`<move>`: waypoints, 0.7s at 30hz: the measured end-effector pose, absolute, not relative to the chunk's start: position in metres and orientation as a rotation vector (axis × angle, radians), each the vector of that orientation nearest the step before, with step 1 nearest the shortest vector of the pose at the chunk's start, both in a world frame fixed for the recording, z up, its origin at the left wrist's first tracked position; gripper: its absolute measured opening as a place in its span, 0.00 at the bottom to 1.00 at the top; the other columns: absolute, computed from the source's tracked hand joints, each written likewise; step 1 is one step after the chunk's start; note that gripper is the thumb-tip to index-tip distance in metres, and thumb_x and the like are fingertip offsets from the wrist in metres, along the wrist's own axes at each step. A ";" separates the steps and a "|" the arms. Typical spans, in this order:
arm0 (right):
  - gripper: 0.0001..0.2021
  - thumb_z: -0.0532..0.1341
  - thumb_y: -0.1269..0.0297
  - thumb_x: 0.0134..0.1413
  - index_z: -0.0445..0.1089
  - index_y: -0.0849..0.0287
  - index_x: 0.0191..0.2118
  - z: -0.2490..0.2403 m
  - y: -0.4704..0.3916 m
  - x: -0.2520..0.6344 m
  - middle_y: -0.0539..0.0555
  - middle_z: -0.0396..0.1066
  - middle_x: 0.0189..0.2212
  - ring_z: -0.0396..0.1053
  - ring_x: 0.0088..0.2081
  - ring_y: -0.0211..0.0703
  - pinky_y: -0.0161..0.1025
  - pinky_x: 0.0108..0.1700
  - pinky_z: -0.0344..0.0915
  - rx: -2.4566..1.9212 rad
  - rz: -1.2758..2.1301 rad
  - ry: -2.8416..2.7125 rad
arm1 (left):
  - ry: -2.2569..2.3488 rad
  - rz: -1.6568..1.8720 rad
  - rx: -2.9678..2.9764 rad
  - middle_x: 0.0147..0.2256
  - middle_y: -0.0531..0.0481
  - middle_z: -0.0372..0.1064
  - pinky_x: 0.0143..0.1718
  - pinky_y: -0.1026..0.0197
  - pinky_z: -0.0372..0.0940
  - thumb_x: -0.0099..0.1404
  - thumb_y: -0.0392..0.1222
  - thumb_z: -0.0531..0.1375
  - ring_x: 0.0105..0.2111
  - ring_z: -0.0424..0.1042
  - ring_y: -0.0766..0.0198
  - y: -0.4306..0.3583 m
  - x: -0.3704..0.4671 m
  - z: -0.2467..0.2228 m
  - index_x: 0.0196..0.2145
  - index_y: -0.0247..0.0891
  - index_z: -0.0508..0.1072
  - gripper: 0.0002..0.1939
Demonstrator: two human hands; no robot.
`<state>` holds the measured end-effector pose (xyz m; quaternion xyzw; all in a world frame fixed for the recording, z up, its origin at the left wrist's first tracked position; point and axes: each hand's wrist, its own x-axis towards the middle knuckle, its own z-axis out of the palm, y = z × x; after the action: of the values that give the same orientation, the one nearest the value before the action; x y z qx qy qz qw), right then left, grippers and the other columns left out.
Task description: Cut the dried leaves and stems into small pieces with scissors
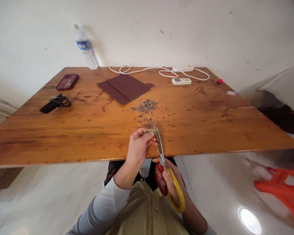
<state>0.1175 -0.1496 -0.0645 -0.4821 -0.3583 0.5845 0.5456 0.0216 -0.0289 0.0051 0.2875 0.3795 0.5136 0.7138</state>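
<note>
Between the thumb and fingers of my left hand (138, 147) is a small greenish strip (150, 131), its end at the scissor blades. My right hand (171, 182) is wrapped round the handles of the scissors (161, 157), one red and one yellow. The blades point away from me over the table's near edge, close to my left fingertips. Beyond the blade tips lies a loose pile of small grey-green and dark clippings (147, 106), with more bits scattered nearer me.
On the wooden table (100, 140) are brown sheets (127, 85), a phone (67, 82), a black strapped item (55, 103), a plastic bottle (85, 49), a white cable (147, 69) and a remote (181, 81). A red stool (281, 186) stands at right.
</note>
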 end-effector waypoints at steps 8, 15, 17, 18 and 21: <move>0.26 0.59 0.39 0.55 0.69 0.58 0.45 -0.055 -0.148 0.114 0.40 0.52 0.18 0.45 0.16 0.30 0.29 0.15 0.46 -1.120 1.404 -0.782 | 0.858 1.088 0.693 0.18 0.54 0.70 0.23 0.67 0.66 0.47 0.34 0.66 0.17 0.70 0.69 -0.028 0.022 0.006 0.21 0.35 0.69 0.08; 0.27 0.56 0.38 0.58 0.68 0.57 0.49 -0.061 -0.151 0.115 0.41 0.54 0.19 0.46 0.16 0.30 0.29 0.15 0.48 -1.093 1.406 -0.850 | 0.871 1.111 0.718 0.18 0.55 0.69 0.22 0.68 0.63 0.48 0.34 0.65 0.16 0.68 0.71 -0.029 0.022 0.003 0.21 0.35 0.69 0.07; 0.27 0.57 0.38 0.56 0.68 0.57 0.48 -0.059 -0.150 0.114 0.40 0.54 0.18 0.46 0.15 0.30 0.28 0.14 0.48 -1.107 1.412 -0.819 | 0.872 1.113 0.727 0.18 0.55 0.69 0.22 0.68 0.63 0.49 0.34 0.65 0.16 0.67 0.71 -0.029 0.023 0.003 0.21 0.35 0.69 0.06; 0.28 0.59 0.37 0.54 0.69 0.57 0.47 -0.057 -0.149 0.113 0.40 0.54 0.18 0.46 0.15 0.30 0.28 0.14 0.49 -1.114 1.419 -0.791 | 0.873 1.112 0.729 0.18 0.55 0.69 0.22 0.68 0.63 0.49 0.34 0.65 0.16 0.67 0.71 -0.029 0.023 0.003 0.21 0.35 0.69 0.06; 0.29 0.62 0.34 0.47 0.70 0.57 0.40 -0.047 -0.146 0.110 0.40 0.53 0.17 0.46 0.14 0.29 0.27 0.14 0.48 -1.148 1.451 -0.697 | 0.876 1.108 0.727 0.18 0.55 0.69 0.22 0.68 0.63 0.48 0.34 0.65 0.16 0.68 0.71 -0.029 0.022 0.003 0.21 0.35 0.69 0.07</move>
<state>0.1104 -0.1462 -0.0469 -0.4850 -0.2945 0.6129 0.5499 0.0223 -0.0293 0.0033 0.3265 0.3933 0.4974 0.7009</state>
